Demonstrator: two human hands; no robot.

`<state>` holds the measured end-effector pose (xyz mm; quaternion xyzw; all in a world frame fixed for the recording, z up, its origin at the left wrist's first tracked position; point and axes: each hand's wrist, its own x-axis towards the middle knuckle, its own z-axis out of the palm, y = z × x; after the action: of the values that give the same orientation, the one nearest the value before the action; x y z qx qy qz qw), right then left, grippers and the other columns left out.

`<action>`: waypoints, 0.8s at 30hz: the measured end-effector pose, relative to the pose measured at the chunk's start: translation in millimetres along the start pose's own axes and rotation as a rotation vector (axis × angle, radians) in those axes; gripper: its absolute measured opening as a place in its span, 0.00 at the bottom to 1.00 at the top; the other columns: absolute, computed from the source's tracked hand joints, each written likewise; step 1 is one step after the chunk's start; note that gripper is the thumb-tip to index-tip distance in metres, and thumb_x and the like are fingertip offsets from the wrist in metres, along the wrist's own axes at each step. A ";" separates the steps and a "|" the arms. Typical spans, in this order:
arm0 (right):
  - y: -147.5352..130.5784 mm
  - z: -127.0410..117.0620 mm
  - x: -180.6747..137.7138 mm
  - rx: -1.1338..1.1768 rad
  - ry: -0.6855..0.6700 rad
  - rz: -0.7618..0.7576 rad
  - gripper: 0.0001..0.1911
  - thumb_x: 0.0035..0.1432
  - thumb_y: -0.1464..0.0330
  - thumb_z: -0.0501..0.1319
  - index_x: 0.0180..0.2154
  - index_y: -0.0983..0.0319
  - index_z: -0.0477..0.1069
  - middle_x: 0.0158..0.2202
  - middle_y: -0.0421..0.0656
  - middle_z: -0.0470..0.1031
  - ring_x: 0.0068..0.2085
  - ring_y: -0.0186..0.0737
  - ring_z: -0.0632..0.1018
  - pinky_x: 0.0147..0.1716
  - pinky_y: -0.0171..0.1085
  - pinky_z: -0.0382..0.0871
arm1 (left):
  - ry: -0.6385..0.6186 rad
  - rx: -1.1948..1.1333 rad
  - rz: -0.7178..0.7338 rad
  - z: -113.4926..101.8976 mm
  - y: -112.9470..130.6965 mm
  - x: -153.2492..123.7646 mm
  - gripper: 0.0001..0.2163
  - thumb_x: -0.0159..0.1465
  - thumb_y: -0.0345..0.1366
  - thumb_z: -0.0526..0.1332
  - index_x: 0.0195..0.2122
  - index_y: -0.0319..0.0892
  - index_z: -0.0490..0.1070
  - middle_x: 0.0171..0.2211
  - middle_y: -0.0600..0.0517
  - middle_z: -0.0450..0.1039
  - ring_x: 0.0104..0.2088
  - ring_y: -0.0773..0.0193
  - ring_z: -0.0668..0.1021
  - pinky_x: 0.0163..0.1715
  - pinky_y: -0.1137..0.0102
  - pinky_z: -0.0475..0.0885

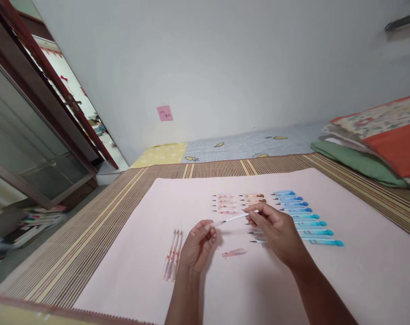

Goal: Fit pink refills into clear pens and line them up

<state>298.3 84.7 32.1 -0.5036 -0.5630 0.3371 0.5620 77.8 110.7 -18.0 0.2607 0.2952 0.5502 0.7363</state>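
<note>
Both hands pinched one white pen (232, 219) at its ends, left hand (198, 243) at eight o'clock, right hand (275, 230) at two, lifting it clear of the pink sheet (130, 253).

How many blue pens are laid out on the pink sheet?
9 blue pens show, in one slanting row right of the right hand, running from far to near. The hand may hide more.

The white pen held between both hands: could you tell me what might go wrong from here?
1. The white pen is pinched only at its ends by the left hand and right hand, so it could slip and fall.
2. The right hand hangs directly over the blue pens, and lowering it might knock that neat row askew.
3. The loose pink cap lies under the hands and may be brushed away.
</note>
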 end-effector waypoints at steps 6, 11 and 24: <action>-0.7 4.6 -0.1 -0.014 -0.118 0.002 0.18 0.65 0.54 0.58 0.42 0.59 0.79 0.33 0.43 0.80 0.36 0.42 0.78 0.38 0.39 0.73 | -0.060 0.082 0.070 0.6 -2.0 -1.0 0.13 0.52 0.33 0.77 0.37 0.37 0.79 0.26 0.51 0.77 0.29 0.69 0.77 0.32 0.77 0.72; 1.7 13.2 -1.6 0.001 -0.220 0.034 0.20 0.65 0.53 0.57 0.46 0.60 0.79 0.36 0.45 0.81 0.39 0.44 0.79 0.41 0.41 0.73 | -0.080 0.124 0.106 1.9 -4.0 -0.9 0.15 0.52 0.33 0.77 0.40 0.38 0.79 0.30 0.49 0.80 0.32 0.67 0.79 0.35 0.76 0.73; 9.4 20.6 -3.1 0.078 -0.222 0.063 0.23 0.64 0.51 0.58 0.48 0.60 0.78 0.34 0.45 0.81 0.37 0.43 0.78 0.41 0.41 0.72 | -0.140 0.267 0.078 4.2 0.8 -5.7 0.12 0.55 0.36 0.75 0.36 0.38 0.77 0.26 0.50 0.78 0.28 0.67 0.77 0.32 0.74 0.70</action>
<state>279.6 88.1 19.4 -0.4586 -0.5920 0.4299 0.5044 79.0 105.2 -13.7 0.4053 0.3035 0.5147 0.6919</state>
